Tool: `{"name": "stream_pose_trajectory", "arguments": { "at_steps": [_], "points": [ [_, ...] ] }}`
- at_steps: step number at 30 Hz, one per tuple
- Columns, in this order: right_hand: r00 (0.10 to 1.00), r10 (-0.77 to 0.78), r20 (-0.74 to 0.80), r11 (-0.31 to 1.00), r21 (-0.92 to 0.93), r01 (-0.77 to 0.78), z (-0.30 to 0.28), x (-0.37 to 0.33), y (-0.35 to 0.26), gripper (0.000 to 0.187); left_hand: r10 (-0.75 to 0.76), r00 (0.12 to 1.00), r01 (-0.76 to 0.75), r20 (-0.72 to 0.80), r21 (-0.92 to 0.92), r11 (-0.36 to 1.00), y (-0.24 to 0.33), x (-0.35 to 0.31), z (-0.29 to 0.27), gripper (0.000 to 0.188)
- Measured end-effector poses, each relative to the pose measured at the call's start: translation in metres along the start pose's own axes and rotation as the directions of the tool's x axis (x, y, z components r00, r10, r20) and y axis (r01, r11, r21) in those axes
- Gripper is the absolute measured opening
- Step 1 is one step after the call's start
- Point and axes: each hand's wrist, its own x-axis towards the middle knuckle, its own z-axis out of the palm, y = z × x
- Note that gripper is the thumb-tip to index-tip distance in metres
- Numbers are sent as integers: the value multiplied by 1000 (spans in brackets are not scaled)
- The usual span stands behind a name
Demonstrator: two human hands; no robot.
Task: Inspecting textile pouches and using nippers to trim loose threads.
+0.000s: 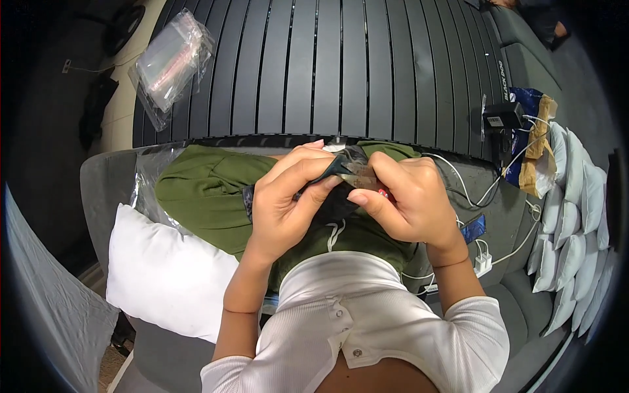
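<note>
Both my hands meet over my lap. Between the thumb and fingers of my left hand (285, 190) is the folded edge of a dark teal, cloth-like piece (335, 168). A brownish, partly see-through strip (362, 177) spans from that edge to my right hand (413, 196), which pinches its other end. A small red spot shows beside my right thumb; what it belongs to I cannot make out. Dark patterned fabric (337, 204) lies beneath and behind the hands, partly hidden by them. Green trousers (203, 190) with a white drawstring cover my legs.
A black slatted table (327, 72) stands ahead, with clear plastic bags (173, 62) at its far left. A white pillow (167, 272) lies at my left. On the right are white cables, a charger (483, 263), a black adapter (503, 116) and several pale pouches (576, 216).
</note>
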Motion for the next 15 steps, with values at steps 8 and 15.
{"name": "stream_pose_trajectory", "arguments": {
  "at_steps": [8,15],
  "points": [
    [979,147,-141,955,277,-104,-12,-5,8,28,-138,988,131,-71,-98,987,-1,-5,-1,11],
    [965,191,-177,962,231,-148,-9,-2,9,32,-340,940,287,-38,-452,844,2,-7,-2,14]
  ]
}}
